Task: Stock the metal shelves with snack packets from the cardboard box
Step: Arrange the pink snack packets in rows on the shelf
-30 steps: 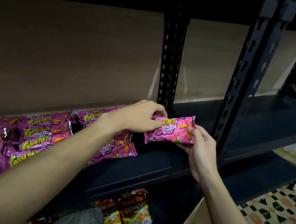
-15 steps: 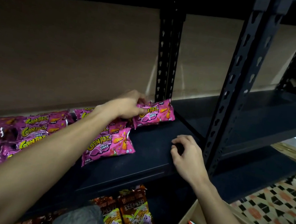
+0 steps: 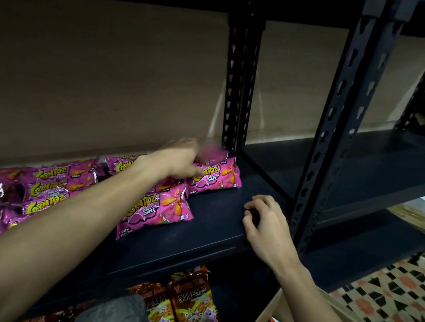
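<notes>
Snack packet (image 3: 215, 179), pink, sits on the black metal shelf (image 3: 195, 239) at the right end of a row of like packets (image 3: 48, 188). The left hand (image 3: 179, 160) pinches its left end, thumb on the front face, fingertips motion-blurred; the right hand (image 3: 265, 222), at 4 o'clock from the packet, rests on the shelf, fingers loosely curled, holding nothing. Cardboard box (image 3: 263, 321) at 5 o'clock.

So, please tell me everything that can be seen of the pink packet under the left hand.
The pink packet is a glossy pillow bag, printed Corntoz in yellow, with orange snack pictures. It lies front up on the dark metal shelf, at the right end of the pink row, near the rear post. The left hand touches its left end; blur hides the grip. Its lower left corner seems to meet a neighbouring packet.
</notes>
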### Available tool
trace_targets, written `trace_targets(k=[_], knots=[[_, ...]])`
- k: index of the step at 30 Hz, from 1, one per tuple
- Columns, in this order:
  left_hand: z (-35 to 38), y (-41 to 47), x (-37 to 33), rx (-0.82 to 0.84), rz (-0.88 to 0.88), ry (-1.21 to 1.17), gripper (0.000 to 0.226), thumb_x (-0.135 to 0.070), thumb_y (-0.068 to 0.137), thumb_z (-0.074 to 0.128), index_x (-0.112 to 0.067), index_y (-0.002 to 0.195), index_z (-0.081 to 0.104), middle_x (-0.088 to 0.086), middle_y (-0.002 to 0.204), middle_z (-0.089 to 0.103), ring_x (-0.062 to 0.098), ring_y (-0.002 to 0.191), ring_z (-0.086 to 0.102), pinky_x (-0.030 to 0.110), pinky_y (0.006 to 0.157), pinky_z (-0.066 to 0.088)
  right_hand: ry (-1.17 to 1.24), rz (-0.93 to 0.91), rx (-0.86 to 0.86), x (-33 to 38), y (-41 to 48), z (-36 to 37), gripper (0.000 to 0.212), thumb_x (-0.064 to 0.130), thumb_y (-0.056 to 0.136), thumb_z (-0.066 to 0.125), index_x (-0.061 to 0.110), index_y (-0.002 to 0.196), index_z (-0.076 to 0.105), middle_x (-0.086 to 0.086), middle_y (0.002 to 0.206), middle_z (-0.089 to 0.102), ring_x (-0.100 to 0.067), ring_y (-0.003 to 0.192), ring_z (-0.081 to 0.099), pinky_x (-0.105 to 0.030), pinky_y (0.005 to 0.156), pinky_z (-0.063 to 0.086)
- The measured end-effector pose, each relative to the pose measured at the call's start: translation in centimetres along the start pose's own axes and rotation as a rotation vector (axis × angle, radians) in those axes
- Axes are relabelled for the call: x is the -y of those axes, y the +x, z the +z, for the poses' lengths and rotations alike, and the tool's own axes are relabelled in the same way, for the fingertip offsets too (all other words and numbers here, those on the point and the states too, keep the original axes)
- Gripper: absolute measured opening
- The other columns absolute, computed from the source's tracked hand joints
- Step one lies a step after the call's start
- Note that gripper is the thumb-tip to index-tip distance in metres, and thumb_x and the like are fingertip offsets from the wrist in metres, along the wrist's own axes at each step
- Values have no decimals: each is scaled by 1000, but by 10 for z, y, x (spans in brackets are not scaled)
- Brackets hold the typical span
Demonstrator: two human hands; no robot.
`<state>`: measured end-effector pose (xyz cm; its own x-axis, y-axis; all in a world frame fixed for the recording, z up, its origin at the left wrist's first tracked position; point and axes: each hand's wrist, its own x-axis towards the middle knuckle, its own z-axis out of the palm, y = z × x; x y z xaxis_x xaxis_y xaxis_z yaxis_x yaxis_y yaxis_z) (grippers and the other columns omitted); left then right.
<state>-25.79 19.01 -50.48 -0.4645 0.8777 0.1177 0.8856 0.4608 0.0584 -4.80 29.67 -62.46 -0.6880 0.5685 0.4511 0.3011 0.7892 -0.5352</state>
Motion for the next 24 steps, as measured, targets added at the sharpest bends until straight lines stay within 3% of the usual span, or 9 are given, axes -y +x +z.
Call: trace_targets(k=[15,24], knots=[[2,-2,0,39,-3,61,44,-45,92,62,-17,126,65,9,140,50,29,130,47,39,109,37,17,5,33,0,1,-5,19,19,96,59,12,111,68,4,124,53,-13,119,49,-16,92,31],[-10,-22,-14,-60,1,-114,45,-42,92,64,-15,128,63,9,140,51,26,130,49,32,107,37,64,10,82,2,-5,-21,19,19,95,61,13,111,69,2,126,54,-13,122,51,-12,98,27]])
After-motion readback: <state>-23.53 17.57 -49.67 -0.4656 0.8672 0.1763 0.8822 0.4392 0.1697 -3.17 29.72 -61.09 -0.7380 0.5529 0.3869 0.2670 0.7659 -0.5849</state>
